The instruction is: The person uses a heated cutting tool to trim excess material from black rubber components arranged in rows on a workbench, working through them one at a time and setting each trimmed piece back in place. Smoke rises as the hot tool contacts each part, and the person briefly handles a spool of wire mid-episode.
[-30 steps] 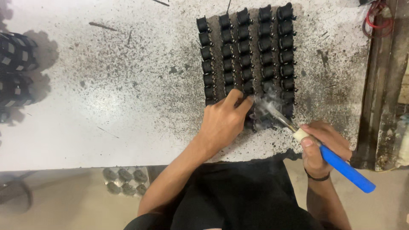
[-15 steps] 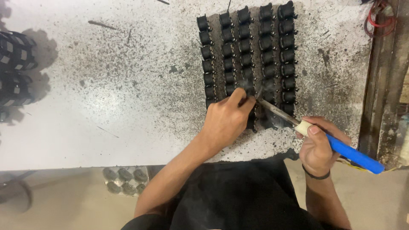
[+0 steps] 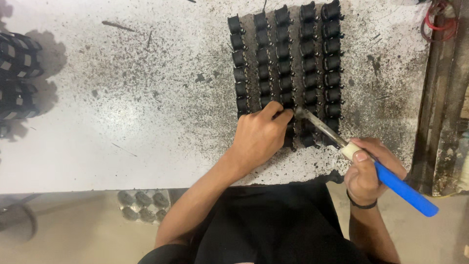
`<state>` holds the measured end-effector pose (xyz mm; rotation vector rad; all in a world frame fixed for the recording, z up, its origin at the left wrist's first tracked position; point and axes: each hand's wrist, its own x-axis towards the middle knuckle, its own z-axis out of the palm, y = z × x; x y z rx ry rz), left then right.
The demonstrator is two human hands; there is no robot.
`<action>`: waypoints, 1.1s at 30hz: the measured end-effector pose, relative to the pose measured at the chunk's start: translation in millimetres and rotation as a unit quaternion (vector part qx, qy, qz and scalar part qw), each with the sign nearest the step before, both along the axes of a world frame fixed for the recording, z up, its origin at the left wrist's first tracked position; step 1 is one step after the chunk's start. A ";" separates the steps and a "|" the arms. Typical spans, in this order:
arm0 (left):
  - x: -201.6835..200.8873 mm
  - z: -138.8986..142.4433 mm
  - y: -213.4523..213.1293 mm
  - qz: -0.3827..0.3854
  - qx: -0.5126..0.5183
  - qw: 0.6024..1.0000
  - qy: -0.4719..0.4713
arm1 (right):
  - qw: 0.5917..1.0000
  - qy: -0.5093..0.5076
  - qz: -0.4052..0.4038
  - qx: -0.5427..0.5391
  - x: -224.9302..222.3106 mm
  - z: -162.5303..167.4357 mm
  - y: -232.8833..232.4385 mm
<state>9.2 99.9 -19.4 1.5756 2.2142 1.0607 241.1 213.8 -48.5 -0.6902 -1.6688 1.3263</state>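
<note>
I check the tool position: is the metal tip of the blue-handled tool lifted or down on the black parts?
Down: the metal tip meets the rows of small black parts beside the left hand.

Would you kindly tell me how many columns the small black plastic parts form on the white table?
5 columns of small black plastic parts, side by side, upper right of the table; the left hand hides some lower ends.

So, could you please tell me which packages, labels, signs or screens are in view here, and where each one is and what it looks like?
None of these shows clearly.
The nearest to packaging is a moulded tray of round pockets, grey, below the table's near edge at lower left.
The black parts in rows and the blue-handled tool show no label.
</note>
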 end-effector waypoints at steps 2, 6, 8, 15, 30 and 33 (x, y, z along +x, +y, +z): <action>0.3 -0.9 1.2 0.004 0.000 1.000 0.008 | 1.000 -0.009 0.008 0.014 0.1 0.6 0.0; -0.2 -1.4 4.3 -0.003 -0.004 1.000 0.007 | 1.000 0.024 -0.003 0.002 -1.2 -1.3 2.2; -0.8 -1.4 4.7 -0.002 -0.012 1.000 0.001 | 0.999 -0.017 0.019 0.037 -2.5 -1.3 2.3; 1.3 -3.0 10.1 0.000 -0.018 0.999 0.038 | 0.990 -0.076 0.058 0.104 -2.2 15.7 2.5; 19.0 15.7 -26.0 -0.015 0.012 0.999 0.040 | 0.996 -0.060 0.025 0.064 26.2 6.5 -12.8; 19.3 3.9 -22.9 -0.019 0.006 0.999 0.032 | 0.997 -0.040 0.009 0.071 22.7 2.1 -16.9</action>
